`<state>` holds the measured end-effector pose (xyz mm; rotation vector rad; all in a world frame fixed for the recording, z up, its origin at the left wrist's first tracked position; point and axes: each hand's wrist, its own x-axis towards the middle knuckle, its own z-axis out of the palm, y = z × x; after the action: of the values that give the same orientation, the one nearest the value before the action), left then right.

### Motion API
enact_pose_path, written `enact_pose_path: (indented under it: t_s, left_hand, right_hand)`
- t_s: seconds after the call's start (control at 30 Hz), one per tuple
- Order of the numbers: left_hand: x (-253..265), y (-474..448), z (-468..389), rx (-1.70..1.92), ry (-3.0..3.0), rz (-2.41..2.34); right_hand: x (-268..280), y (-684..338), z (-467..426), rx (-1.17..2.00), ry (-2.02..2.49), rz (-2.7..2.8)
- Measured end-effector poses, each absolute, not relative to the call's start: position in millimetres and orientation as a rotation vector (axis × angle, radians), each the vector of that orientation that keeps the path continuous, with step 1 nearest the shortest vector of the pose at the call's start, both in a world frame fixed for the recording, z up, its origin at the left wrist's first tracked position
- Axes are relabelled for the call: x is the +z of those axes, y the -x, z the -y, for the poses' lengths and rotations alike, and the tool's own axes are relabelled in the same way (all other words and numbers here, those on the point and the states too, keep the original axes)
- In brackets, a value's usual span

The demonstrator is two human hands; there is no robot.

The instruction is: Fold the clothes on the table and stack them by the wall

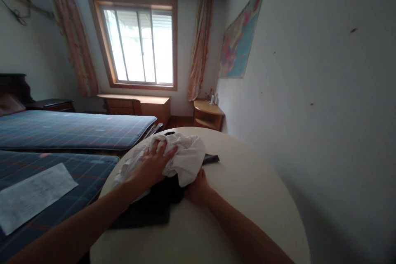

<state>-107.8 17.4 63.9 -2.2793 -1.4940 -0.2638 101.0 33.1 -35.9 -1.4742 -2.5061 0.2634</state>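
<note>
A crumpled white cloth (188,152), apparently a garment, is bunched on the round table (241,214). My left hand (154,161) rests on top of it, fingers spread apart. At the cloth's lower right edge, my right hand (199,187) is closed, its thumb up and its other fingers partly hidden beneath the fabric. Black fabric (168,192) lies under the white cloth, between my hands. A dark grey piece of cloth (211,158) sticks out on the right, and dark fabric (145,216) spreads below my left forearm.
Two beds with plaid mattresses (77,128) stand to the left, the nearer one bearing a printed sheet (37,194). A wooden desk (154,100) sits under the window, and a corner shelf (208,108) stands beyond the table. The white wall (324,132) runs along the right.
</note>
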Motion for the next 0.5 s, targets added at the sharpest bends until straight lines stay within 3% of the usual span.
enact_pose_path:
  t_s: [0.5]
  left_hand:
    - [60.7,139.9,-162.3,-0.200,2.035,1.798]
  right_hand:
    - [-37.0,-38.6,-215.5,0.330,1.532,2.339]
